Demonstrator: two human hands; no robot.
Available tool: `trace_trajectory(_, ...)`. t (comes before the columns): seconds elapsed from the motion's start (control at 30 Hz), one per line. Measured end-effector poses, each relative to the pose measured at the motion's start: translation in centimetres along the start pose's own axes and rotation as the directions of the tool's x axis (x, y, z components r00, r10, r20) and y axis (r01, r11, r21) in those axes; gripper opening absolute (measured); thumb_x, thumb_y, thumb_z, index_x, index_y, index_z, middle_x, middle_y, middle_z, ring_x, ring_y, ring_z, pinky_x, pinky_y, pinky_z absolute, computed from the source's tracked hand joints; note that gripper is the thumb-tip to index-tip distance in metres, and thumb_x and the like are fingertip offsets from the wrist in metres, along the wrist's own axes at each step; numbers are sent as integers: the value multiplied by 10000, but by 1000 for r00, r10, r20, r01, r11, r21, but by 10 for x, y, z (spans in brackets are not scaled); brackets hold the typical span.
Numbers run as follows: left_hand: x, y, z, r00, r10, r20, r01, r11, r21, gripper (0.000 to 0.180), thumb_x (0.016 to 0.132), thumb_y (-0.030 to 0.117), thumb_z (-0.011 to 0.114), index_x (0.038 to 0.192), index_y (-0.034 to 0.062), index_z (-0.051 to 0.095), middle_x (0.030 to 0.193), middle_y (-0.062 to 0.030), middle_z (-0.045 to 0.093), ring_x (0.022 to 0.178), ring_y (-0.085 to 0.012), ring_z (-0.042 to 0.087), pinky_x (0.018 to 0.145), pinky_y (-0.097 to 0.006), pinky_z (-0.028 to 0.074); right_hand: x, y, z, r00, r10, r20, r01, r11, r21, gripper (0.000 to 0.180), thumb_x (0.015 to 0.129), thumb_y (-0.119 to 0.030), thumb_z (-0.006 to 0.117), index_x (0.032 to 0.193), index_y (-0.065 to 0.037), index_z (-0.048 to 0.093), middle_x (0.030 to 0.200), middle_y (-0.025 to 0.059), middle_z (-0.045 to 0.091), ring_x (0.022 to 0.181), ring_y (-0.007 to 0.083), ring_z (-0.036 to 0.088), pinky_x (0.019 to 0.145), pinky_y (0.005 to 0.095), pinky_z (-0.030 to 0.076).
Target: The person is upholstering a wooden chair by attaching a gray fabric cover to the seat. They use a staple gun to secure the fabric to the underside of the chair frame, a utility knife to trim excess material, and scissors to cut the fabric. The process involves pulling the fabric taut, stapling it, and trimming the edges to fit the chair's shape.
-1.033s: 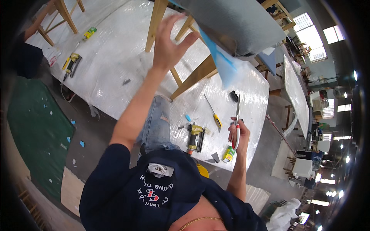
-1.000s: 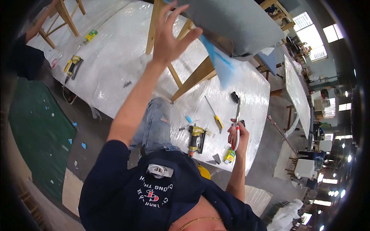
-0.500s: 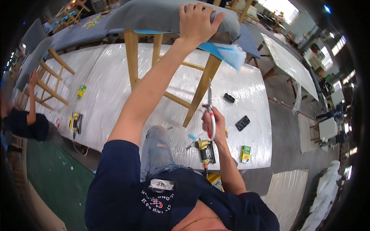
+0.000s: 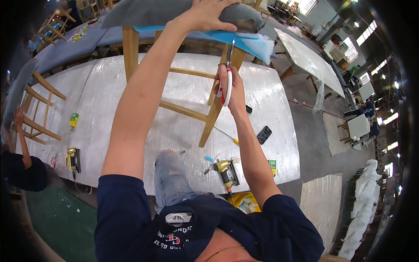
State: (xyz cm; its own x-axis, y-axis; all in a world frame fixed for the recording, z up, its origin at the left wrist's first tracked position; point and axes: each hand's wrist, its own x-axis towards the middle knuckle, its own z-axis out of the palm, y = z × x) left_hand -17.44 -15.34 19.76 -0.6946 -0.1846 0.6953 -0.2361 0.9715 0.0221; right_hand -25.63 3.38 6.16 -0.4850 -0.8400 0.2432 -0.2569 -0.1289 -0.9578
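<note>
My left hand [image 4: 208, 16] lies across the grey upholstered part [image 4: 148, 13] of a wooden chair, its fingers spread and pressed on the cloth. My right hand [image 4: 233, 85] grips scissors [image 4: 227, 87] with white and red handles. Their blades point upward and reach the blue lining [image 4: 220, 36] hanging under the grey cover, just below my left thumb. White wadding [image 4: 261, 43] sticks out at the lining's right end. A wooden chair leg [image 4: 214, 113] runs down behind my right hand to the wrapped tabletop [image 4: 144, 109].
A yellow staple gun [image 4: 227, 174], a black tray [image 4: 264, 135] and a green box [image 4: 272, 167] lie on the near tabletop. Farther left are another staple gun [image 4: 73, 160] and a green-yellow box [image 4: 73, 120]. At far left, a co-worker's hand [image 4: 18, 117] touches another chair [image 4: 41, 102].
My right hand has raised the scissors from below up to the blue lining. My left hand has shifted slightly up and left on the grey cover.
</note>
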Motion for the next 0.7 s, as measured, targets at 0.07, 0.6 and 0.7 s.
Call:
trace_trajectory(0.07, 1, -2, 2, 1000, -9, -11, 9, 1000, -24, 852, 768, 509, 745, 1459, 112, 443, 1475, -170, 417, 1395, -369, 316, 1164, -532, 187, 8, -2, -1, 999, 21, -35, -19, 999, 48, 603, 947, -537, 609, 1154, 28, 577, 770, 55, 578, 565, 116, 575, 524, 264, 489)
trace_trajectory(0.6, 8, -2, 1, 999, -52, 7, 52, 999, -10, 837, 738, 490, 774, 1431, 128, 476, 1430, -157, 469, 1385, -350, 336, 1163, -511, 187, -14, 8, 0, 987, -75, -141, 87, 993, 83, 395, 941, -318, 709, 1123, 26, 641, 637, 2, 547, 442, 61, 498, 391, 233, 373)
trace_trajectory(0.7, 7, -2, 3, 999, -51, -18, 51, 999, -10, 833, 728, 493, 778, 1423, 136, 488, 1426, -154, 479, 1380, -348, 348, 1161, -510, 194, -19, 18, -14, 948, -154, -278, 184, 979, 86, 344, 925, -232, 731, 1138, 20, 639, 652, 1, 558, 444, 57, 503, 392, 227, 379)
